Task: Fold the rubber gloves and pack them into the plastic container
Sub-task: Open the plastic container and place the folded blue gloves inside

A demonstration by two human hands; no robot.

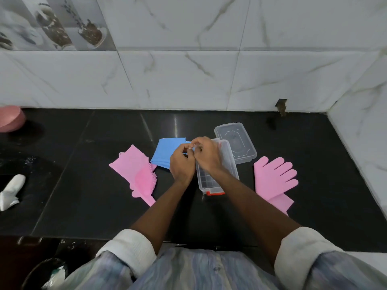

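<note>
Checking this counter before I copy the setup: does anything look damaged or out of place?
Yes: a ragged hole breaks the white marble-look wall tile's bottom edge, back right, just above the black countertop. A crumpled white cloth also lies loose at the left edge.

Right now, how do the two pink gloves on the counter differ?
The left pink glove is partly folded, a flap turned over to show scrubbing bristles; the right pink glove lies flat with fingers spread, no bristles showing. The left pink glove sits beside the blue glove that both hands are working on; the right pink glove lies apart, on the other side of the container. Both are pink rubber, resting on the black counter, neither packed.
</note>
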